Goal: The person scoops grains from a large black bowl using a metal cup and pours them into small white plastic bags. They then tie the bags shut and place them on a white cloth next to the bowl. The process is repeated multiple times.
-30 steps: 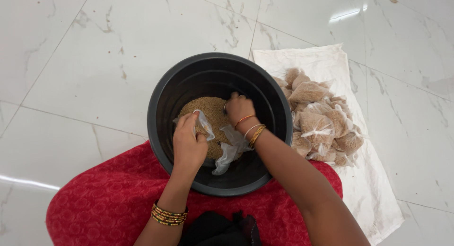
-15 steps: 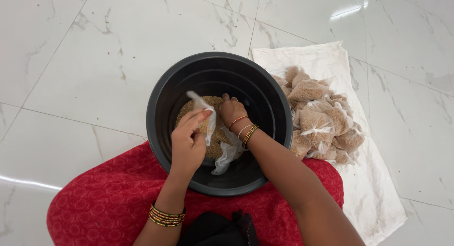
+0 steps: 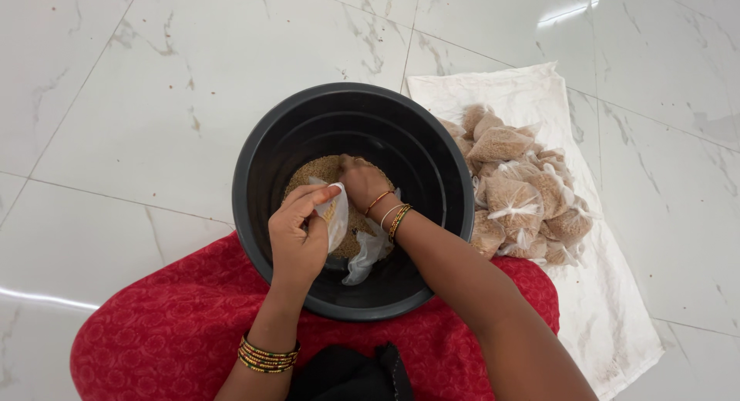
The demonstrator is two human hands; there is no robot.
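Inside bucket [image 3: 262,150], left hand [image 3: 297,235] pinches bag [image 3: 336,216].

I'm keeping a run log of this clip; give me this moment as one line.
left hand: holds bag open | right hand: in grain | bucket: on floor | filled bags: on cloth

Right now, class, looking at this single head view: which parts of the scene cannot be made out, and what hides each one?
- Right hand fingers: buried in the grain, so its grip is unclear.
- Small clear bag: partly covered by the left hand; fill level unseen.
- Black bucket floor: hidden under grain and arms.
- White cloth beneath the filled packets: covered.
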